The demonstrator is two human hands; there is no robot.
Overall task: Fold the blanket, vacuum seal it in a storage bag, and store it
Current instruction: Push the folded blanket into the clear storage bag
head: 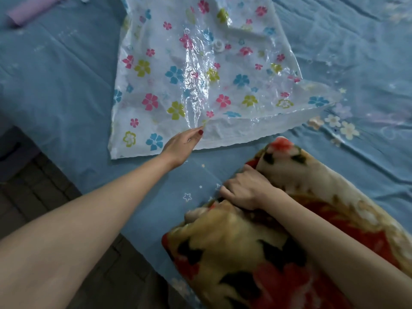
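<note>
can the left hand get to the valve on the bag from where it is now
Probably yes. The left hand pinches the top layer of the storage bag at its near edge, and the white valve sits further up the bag with only flat plastic between. It would likely have to let go and stretch further.

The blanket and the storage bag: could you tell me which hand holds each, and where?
The right hand grips the folded blanket at its near-left edge. The left hand pinches the top layer of the flowered storage bag near its open near edge.
</note>
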